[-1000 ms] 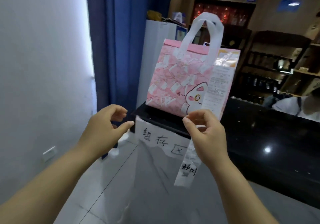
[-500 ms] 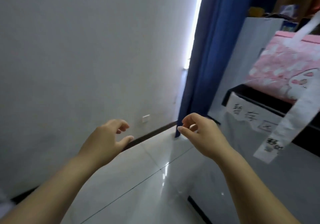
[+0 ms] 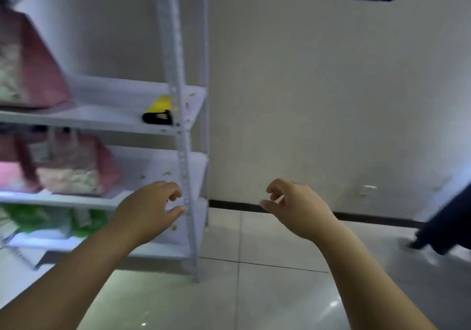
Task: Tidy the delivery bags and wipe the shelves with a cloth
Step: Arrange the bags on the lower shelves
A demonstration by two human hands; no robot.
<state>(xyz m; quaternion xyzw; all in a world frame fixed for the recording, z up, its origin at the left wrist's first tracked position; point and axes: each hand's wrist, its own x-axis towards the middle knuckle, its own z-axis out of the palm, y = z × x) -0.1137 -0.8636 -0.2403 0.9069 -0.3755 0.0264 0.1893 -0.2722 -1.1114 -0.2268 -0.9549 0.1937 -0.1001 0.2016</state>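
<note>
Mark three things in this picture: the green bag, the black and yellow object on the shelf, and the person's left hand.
green bag [image 3: 30, 216]: head view, on its green front.
black and yellow object [image 3: 158, 118]: head view, on its black lower part.
left hand [image 3: 150, 210]: head view, on the back of the hand.

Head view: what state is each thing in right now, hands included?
Left hand: loosely curled, holding nothing.
Right hand: loosely curled, holding nothing.
Upper pink bag: upright on the upper shelf.
Lower pink bag: upright on the middle shelf, blurred.
Green bags: on the lower shelf, blurred.
Yellow and black item: lying near the upper shelf's front edge.
</note>
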